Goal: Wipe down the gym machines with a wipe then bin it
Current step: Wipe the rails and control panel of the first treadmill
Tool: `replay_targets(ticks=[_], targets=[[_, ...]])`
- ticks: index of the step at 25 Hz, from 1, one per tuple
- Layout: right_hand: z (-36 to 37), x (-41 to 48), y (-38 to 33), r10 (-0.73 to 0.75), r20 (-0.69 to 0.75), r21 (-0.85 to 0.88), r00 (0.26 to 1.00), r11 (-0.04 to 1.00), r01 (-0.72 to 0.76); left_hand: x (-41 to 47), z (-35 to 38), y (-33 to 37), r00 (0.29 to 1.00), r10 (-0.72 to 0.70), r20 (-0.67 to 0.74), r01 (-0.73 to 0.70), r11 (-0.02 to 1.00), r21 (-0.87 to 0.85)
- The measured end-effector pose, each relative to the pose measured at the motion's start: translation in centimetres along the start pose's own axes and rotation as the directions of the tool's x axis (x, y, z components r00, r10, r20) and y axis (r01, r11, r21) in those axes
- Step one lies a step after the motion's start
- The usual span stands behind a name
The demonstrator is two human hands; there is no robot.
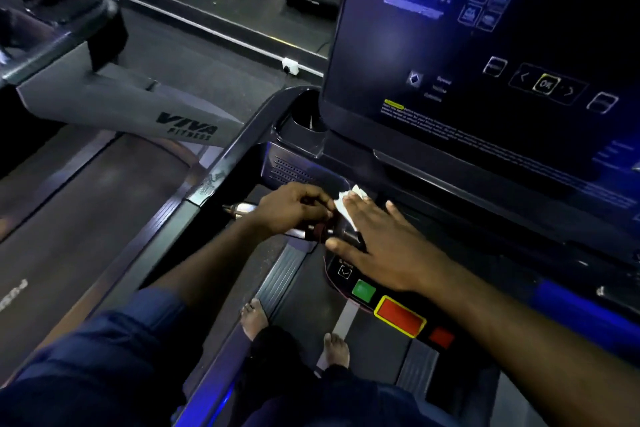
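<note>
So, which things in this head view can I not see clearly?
1. wipe: mostly hidden under the flat right hand.
2. left hand: its curled fingers hide whether they pinch the wipe or the metal grip bar.
3. console screen: small text is blurred; its right side is cut off by the frame edge.
4. bin: none appears in the head view.

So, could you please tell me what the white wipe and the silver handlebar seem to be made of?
Wipe: probably thin paper or nonwoven cloth; white, matte, crumpled under the right hand. Handlebar: likely polished or chromed metal; silvery, with bright reflections, though coated plastic can't be ruled out.
</note>
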State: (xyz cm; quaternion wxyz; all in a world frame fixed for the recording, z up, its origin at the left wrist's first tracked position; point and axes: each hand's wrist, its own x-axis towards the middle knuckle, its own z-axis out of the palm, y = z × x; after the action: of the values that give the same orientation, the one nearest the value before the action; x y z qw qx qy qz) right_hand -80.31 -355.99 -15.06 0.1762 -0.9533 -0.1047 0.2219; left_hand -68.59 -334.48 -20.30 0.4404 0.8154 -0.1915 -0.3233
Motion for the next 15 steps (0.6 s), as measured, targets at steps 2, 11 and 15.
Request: replay_targets(ticks=[2, 11, 15], targets=[[-0.1, 1.1, 0.3, 0.065, -0.024, 0.029, 0.998, 0.998, -0.064, 0.2, -0.3, 0.2, 0.993, -0.001, 0.114, 0.003, 1.000, -0.017], [-0.3, 0.4, 1.2, 0.011, -0.021, 0.043, 1.000, 0.999, -0.010, 1.2, -0.6, 1.2, 0.970, -0.145, 0.195, 0.066, 0.930, 0.361], [1.0, -1.2, 0.6, -0.096, -0.118, 0.066, 0.988, 0.992, 0.104, 1.8, -0.3, 1.6, 0.968, 0.057, 0.244, -0.144, 0.925, 0.352]])
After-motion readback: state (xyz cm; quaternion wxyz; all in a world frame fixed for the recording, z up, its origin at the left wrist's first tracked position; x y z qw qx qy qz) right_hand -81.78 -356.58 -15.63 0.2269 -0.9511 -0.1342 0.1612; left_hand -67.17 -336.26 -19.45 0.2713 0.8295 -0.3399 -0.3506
